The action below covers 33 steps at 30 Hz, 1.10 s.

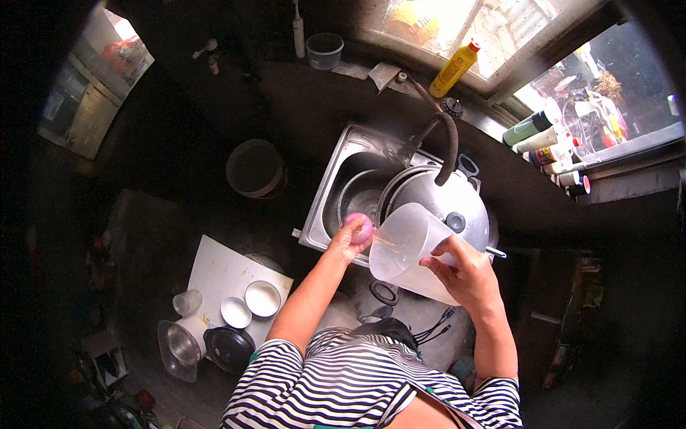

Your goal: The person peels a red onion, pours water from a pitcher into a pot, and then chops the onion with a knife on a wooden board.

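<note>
Over the near edge of the steel sink (pixel 319 207), my left hand (pixel 346 247) is closed around a round pink-purple onion (pixel 364 229). My right hand (pixel 468 275) grips a translucent white plastic jug (pixel 400 247) by its side, tipped with its mouth toward the onion. Whether water is running from the jug I cannot make out. Inside the sink sits a metal pot (pixel 350 196). A large domed metal lid (pixel 421 189) with a dark knob lies to its right, partly behind the jug.
A dark curved faucet hose (pixel 451 139) arches above the lid. On the windowsill stand a yellow bottle (pixel 454 69) and several tubes and bottles (pixel 547 143). To the left are a bucket (pixel 255 169) and a white table (pixel 214 268) with bowls (pixel 262 299) and a black lidded pot (pixel 229 349).
</note>
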### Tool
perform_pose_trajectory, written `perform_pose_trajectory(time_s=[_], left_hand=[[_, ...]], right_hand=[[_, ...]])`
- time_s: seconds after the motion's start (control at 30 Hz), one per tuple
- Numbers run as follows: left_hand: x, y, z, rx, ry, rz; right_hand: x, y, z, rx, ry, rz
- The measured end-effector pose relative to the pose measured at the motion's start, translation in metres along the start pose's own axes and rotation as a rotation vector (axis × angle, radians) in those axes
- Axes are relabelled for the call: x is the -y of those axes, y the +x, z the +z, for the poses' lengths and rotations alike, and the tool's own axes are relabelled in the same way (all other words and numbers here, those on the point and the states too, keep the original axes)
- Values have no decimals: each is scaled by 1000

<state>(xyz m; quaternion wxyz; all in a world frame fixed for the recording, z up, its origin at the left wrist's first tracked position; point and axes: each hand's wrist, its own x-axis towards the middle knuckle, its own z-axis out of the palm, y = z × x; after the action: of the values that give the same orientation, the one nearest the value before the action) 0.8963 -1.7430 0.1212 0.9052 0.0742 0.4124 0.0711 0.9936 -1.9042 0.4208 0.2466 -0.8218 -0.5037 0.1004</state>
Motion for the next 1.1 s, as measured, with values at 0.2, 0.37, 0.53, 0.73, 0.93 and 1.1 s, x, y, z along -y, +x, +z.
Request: perform_pose_trajectory(time_s=[0.2,0.37,0.53,0.73,0.93,1.1], left_hand=[[-14,-6,10,4,54,-65],[-10,-1,8,53,-4,-52],[-10,1,1,208,-97,35],[-13,-1,-14,194,-95,56],[-11,7,-22,209,-207,97],[-10,0,-19,139,-288,73]], right_hand=[[5,7,6,103,-36,47],[8,13,9,105,-43,38],[5,15,19,18,-71,24],[3,18,24,21,-48,37],[9,22,26,40,-15,86],[8,23,27,33,-20,79]])
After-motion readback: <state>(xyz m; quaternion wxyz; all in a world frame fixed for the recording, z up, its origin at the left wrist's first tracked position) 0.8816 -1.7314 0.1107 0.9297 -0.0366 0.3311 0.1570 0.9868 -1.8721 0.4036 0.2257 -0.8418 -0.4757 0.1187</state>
